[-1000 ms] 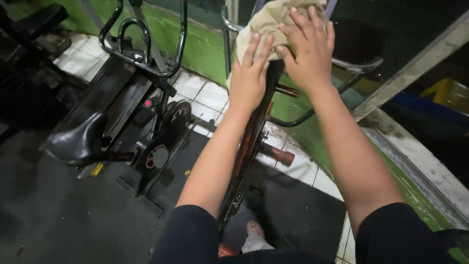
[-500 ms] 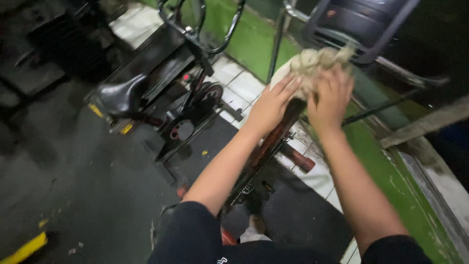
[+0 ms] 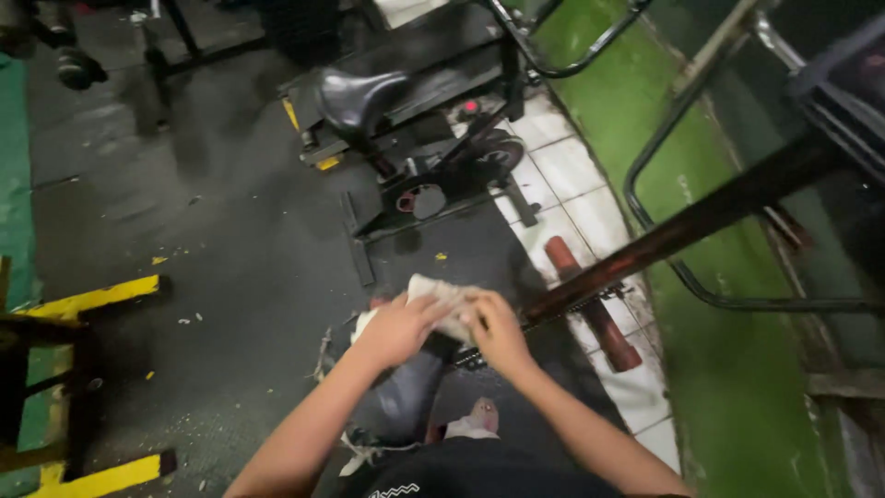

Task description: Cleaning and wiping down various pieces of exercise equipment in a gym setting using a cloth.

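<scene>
The fingers of the left hand (image 3: 398, 328) were curled down over a crumpled pale cloth (image 3: 441, 304), and those of the right hand (image 3: 498, 330) were closed on its other side, so both hands clamped the same rag between them. The cloth lay low on the dark, rust-streaked frame bar (image 3: 701, 219) of an exercise bike, close to where the bar met a worn grey saddle (image 3: 410, 392) just under the hands. A second earlier the same rag had been pressed high up, near the handlebar end of that bar, with the fingers spread flat over it; half a second earlier it was bunched at the top; now it had travelled down the length of the bar to its lower end. By that reading, the upper stretch of the bar had been wiped and the work had reached the bottom of the frame. Further out, a reddish foot peg (image 3: 590, 304) lay across white floor tiles (image 3: 572, 166), a second bike with a black saddle (image 3: 355, 97) stood beyond on the dark rubber floor (image 3: 230, 240), and a green wall base (image 3: 645, 101) ran along the right.
</scene>
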